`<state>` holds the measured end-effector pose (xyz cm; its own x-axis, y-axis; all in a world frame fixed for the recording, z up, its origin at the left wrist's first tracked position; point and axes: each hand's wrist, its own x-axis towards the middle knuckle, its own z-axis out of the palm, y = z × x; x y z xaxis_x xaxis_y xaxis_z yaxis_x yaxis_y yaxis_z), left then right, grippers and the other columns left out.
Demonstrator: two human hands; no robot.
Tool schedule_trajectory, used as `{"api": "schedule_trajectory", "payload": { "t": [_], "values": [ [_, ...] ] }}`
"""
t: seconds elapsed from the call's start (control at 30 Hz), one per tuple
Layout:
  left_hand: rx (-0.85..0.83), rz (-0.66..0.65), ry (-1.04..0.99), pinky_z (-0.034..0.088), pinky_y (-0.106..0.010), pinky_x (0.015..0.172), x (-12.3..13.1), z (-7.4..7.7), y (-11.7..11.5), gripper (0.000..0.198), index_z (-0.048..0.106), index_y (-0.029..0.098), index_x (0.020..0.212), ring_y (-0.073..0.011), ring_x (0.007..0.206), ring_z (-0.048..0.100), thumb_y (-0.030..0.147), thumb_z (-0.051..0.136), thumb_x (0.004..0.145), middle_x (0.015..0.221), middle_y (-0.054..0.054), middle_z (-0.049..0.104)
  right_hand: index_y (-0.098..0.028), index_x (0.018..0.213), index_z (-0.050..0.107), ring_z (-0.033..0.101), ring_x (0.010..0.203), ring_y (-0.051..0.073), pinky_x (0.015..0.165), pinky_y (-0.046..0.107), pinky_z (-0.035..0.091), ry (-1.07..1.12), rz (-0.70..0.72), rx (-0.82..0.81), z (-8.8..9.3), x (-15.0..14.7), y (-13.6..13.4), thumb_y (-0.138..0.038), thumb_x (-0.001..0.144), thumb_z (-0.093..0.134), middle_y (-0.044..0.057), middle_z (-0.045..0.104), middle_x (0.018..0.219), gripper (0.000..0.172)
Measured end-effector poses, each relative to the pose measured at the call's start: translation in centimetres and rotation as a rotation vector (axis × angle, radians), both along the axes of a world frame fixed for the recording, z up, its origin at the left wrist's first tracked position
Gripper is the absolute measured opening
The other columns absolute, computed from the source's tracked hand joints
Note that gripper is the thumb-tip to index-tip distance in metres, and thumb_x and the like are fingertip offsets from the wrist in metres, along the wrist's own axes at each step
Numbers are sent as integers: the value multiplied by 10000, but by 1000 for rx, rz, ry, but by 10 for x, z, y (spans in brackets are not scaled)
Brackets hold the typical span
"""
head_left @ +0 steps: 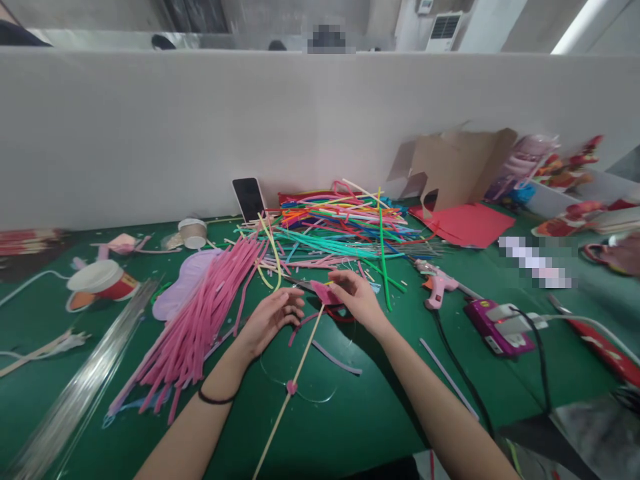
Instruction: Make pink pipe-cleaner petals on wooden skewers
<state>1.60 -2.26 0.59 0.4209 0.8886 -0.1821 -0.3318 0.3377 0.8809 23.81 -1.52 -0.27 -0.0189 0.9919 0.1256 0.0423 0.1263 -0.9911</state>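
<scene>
Seems only partly assembled above the worktop (360, 430), with a pink petal-like piece (321, 292) pinched by the right hand (357, 297) atop the thin stick (307, 349), a small pink heart (291, 387) lower down, the left hand (273, 320) relaxed and empty, and pink pipe cleaners (207, 313) apparently unused.

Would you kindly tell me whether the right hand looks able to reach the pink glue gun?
Probably yes: the glue gun lies to the right of the right hand, with just thin green strips between them, though that hand appears to hold the pink piece.
</scene>
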Motion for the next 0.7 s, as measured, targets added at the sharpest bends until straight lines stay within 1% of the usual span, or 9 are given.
{"api": "schedule_trajectory", "payload": {
  "t": [0.07, 0.2, 0.27, 0.33, 0.37, 0.43, 0.53, 0.63, 0.7],
  "values": [
    [0, -5, -24, 513, -249, 649, -1, -2, 0, 248, 681, 135, 1022, -168, 775, 628, 314, 626, 860, 887, -76, 643, -202, 1055, 658, 635, 913, 173, 811, 303, 503, -57, 42, 8, 2, 0, -1, -361, 791, 674, 57, 686, 1010, 308],
    [-46, -34, -125, 509, -261, 671, -3, -4, 2, 268, 695, 149, 1003, -171, 781, 632, 367, 625, 862, 897, -73, 663, -197, 1109, 642, 621, 742, 134, 684, 252, 481, 22, 248, -112, 10, 0, -6, -398, 793, 682, 25, 697, 876, 376],
    [-90, -64, -181, 509, -283, 671, -2, -4, 3, 352, 704, 152, 960, -182, 773, 633, 468, 576, 875, 889, -78, 671, -185, 1057, 668, 594, 675, 114, 624, 229, 453, 53, 266, -158, 12, -1, -9, -410, 771, 708, 15, 690, 829, 365],
    [-122, -79, -180, 508, -296, 680, 0, -5, 3, 465, 707, 141, 909, -189, 771, 635, 561, 508, 880, 878, -89, 677, -186, 1013, 686, 587, 668, 106, 613, 218, 443, 111, 243, -187, 13, -2, -9, -423, 751, 729, 11, 689, 822, 356],
    [-124, -81, -145, 506, -297, 692, 1, -5, 3, 493, 706, 134, 903, -187, 771, 636, 578, 491, 882, 874, -94, 680, -191, 1005, 691, 591, 674, 105, 621, 218, 447, 146, 233, -200, 12, -3, -9, -429, 743, 735, 9, 691, 830, 357],
    [-85, -107, -29, 495, -281, 702, 4, -6, 1, 469, 698, 124, 941, -168, 749, 630, 549, 504, 890, 846, -91, 681, -198, 989, 697, 601, 694, 105, 652, 223, 461, 205, 220, -221, 11, -4, -8, -435, 728, 748, 9, 697, 855, 356],
    [41, -218, 190, 455, -243, 646, 7, -7, -4, 366, 685, 121, 955, -138, 677, 601, 463, 580, 878, 754, -57, 665, -201, 953, 700, 605, 696, 101, 665, 223, 467, 246, 220, -238, 11, -6, -7, -436, 702, 766, 2, 698, 859, 351],
    [140, -294, 358, 414, -224, 594, 7, -6, -7, 316, 677, 120, 836, -118, 605, 568, 432, 632, 846, 655, -27, 641, -192, 926, 687, 575, 609, 86, 579, 205, 438, 236, 257, -279, 11, -7, -8, -444, 691, 771, -11, 681, 770, 354],
    [164, -306, 391, 414, -230, 593, 7, -6, -8, 318, 667, 121, 789, -114, 580, 560, 435, 643, 833, 629, -23, 638, -184, 907, 672, 548, 555, 75, 528, 194, 408, 225, 281, -299, 9, -8, -9, -437, 687, 777, -20, 663, 712, 351]
  ]
}}
